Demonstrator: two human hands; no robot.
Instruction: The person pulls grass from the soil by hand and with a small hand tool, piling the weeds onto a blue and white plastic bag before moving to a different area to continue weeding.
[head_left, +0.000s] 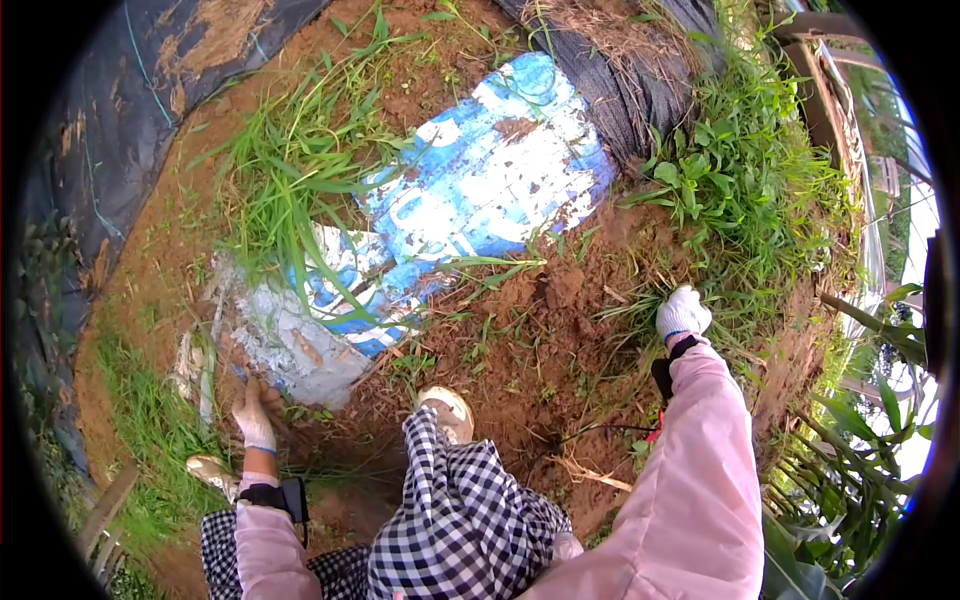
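Observation:
My right hand [683, 313], in a white glove with a blue cuff, is closed around a tuft of grass [655, 303] at the edge of the green weeds. My left hand [257, 413], in a soil-stained glove, is low at the left beside the grey, mud-caked end [315, 355] of a sheet on the ground. Its fingers point down to the soil, apart, with nothing visible in them. Between and beyond the hands lies a blue and white printed sheet [480, 175], smeared with dirt. Long cut or pulled grass [290, 170] is heaped over its left edge.
Black ground cover [85, 130] spreads at the upper left, and more dark fabric [640, 75] at the top. Dense weeds [745, 160] grow along the right. My shoe [447, 412] and checked trousers [450, 510] are at the bottom middle. Leafy plants [850, 480] stand lower right.

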